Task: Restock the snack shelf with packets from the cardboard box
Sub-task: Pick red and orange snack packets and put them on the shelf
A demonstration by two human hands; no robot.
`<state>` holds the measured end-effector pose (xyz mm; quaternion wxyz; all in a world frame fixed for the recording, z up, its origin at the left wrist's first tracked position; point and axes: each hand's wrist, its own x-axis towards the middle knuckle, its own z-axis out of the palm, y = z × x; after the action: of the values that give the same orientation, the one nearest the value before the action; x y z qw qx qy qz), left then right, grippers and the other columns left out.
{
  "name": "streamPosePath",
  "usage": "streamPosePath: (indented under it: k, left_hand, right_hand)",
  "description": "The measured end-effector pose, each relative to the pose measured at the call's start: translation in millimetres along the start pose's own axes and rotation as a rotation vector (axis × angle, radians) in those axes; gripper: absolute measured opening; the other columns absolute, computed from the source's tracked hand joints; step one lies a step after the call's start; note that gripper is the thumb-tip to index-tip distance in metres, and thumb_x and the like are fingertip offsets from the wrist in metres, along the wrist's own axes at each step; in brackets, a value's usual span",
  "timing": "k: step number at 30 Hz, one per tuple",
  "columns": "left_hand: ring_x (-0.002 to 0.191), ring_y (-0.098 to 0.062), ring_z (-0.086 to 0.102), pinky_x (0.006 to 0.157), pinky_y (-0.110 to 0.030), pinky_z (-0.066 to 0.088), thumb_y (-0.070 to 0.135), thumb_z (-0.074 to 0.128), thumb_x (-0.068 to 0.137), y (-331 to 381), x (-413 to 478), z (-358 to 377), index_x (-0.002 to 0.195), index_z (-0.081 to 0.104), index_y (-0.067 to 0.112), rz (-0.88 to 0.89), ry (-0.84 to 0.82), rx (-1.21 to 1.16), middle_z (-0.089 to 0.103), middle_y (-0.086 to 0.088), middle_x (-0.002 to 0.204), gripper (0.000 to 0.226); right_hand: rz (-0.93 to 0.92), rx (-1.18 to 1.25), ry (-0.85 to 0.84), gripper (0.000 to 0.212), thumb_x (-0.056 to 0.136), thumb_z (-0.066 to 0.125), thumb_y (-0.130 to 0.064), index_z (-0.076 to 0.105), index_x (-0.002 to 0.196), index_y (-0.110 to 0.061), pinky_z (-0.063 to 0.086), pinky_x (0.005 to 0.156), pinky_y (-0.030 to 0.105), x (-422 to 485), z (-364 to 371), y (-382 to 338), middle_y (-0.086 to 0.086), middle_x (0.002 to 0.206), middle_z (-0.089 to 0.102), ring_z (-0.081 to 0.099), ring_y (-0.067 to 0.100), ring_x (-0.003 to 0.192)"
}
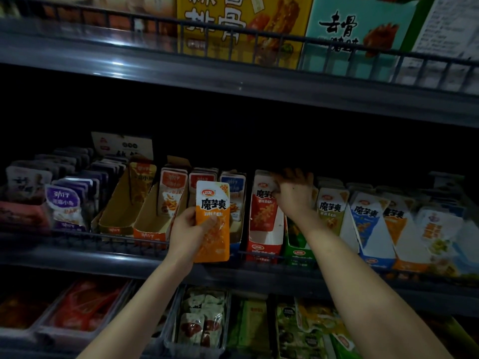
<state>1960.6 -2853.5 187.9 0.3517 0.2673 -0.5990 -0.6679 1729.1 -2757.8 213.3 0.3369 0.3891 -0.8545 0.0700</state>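
Where the orange packet (213, 203) is held: upright in front of the middle shelf (103, 257), long axis vertical, printed face towards the camera.
Left hand (185, 237): wrapped round the lower half of the packet, with the thumb laid across its clear window.
Right hand (294, 196): raised to the top of the red display carton (264, 244), with the fingers curled over the packets standing in it. In the dim light it cannot be told whether these are pinched or only pressed back.
Matching slot: an orange-based carton (408, 265) is seen well to the right, past the green carton (298, 252) and the blue carton (373, 257). The packets in it appear to carry the same print, though that end is blurred.
Deciding relation: if that match holds, the slot lies to the right of both hands and the right hand is the nearer. The packet would have to be carried across the right forearm or passed over, and kept vertical to be dropped in top-first.
Cardboard box: not in view.
Risk: the thin packet may be buckled if it is pushed against a full row.
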Motion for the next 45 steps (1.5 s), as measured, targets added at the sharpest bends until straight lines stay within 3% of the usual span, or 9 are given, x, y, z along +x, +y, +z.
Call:
streamPosePath:
  k: [8,13,19,23,31,33,37,41,45]
  left_hand:
    - [0.089,-0.017,0.066,0.076,-0.039,0.054,0.014,0.067,0.088,5,-7,4,0.093,0.061,0.025,0.005,-0.026,0.007,0.068,0.004,0.095,0.014]
    - [0.083,-0.015,0.070,0.064,-0.028,0.054,0.012,0.072,0.082,13,-21,9,0.097,0.066,0.019,-0.044,-0.152,0.027,0.073,0.001,0.092,0.017]
    - [0.085,-0.015,0.071,0.073,-0.027,0.056,0.016,0.076,0.078,7,-50,29,0.098,0.068,0.019,-0.047,-0.447,0.224,0.075,0.000,0.093,0.022]
    - [0.089,-0.009,0.066,0.070,-0.012,0.050,0.016,0.075,0.080,-2,-60,49,0.094,0.064,0.024,0.068,-0.492,0.384,0.070,0.007,0.094,0.019]
    - [0.103,-0.020,0.058,0.079,-0.029,0.047,0.025,0.068,0.087,-12,-48,74,0.115,0.064,0.012,0.519,-0.057,0.823,0.063,-0.002,0.113,0.032]
    - [0.100,-0.025,0.059,0.076,-0.030,0.046,0.024,0.071,0.084,-17,-46,90,0.109,0.067,0.011,0.641,-0.075,0.885,0.065,-0.006,0.108,0.028]
    - [0.097,-0.033,0.063,0.074,-0.038,0.052,0.021,0.080,0.075,-26,-46,135,0.102,0.071,0.010,0.809,-0.195,0.960,0.068,-0.010,0.103,0.031]
    - [0.108,-0.038,0.061,0.087,-0.046,0.051,0.027,0.077,0.078,-29,-47,179,0.105,0.072,0.011,0.824,-0.319,0.985,0.068,-0.015,0.111,0.031]
    - [0.110,-0.041,0.061,0.093,-0.052,0.047,0.034,0.074,0.077,-40,-45,216,0.104,0.072,0.014,0.863,-0.410,1.099,0.067,-0.016,0.115,0.033]
  right_hand:
    - [0.104,0.232,0.248,0.028,0.081,0.070,-0.029,0.070,0.105,-0.013,0.041,0.079,0.041,-21,-17,0,0.012,0.092,0.068,0.062,0.034,0.093]
    - [0.237,1.091,-0.192,0.055,0.088,0.066,-0.029,0.044,0.138,-0.022,0.049,0.087,0.024,-65,-72,-21,-0.005,0.110,0.062,0.060,0.008,0.100]
    - [0.359,1.456,-0.404,0.044,0.083,0.069,-0.005,0.051,0.117,-0.027,0.053,0.058,0.021,-121,-102,-18,-0.002,0.096,0.070,0.069,0.009,0.079]
    - [0.504,1.407,-0.328,0.037,0.082,0.069,0.000,0.056,0.113,-0.017,0.051,0.053,0.022,-145,-107,12,0.000,0.090,0.070,0.068,0.008,0.070]
    - [0.671,1.129,0.244,0.029,0.090,0.062,-0.008,0.051,0.112,-0.021,0.053,0.054,0.018,-154,-122,124,-0.006,0.095,0.064,0.063,0.005,0.074]
    - [0.691,1.042,0.333,0.026,0.091,0.061,-0.008,0.051,0.114,-0.017,0.054,0.059,0.019,-156,-118,144,-0.003,0.098,0.063,0.061,0.003,0.080]
    - [0.763,0.918,0.442,0.029,0.092,0.061,-0.015,0.052,0.119,-0.016,0.056,0.072,0.043,-165,-105,183,0.006,0.109,0.065,0.065,0.019,0.092]
    - [0.763,0.775,0.565,0.025,0.094,0.058,-0.015,0.053,0.118,-0.013,0.053,0.068,0.044,-172,-103,215,0.001,0.099,0.061,0.062,0.018,0.081]
    - [0.752,0.608,0.418,0.029,0.094,0.059,-0.023,0.052,0.122,-0.016,0.051,0.063,0.050,-171,-83,239,0.008,0.093,0.064,0.061,0.030,0.072]
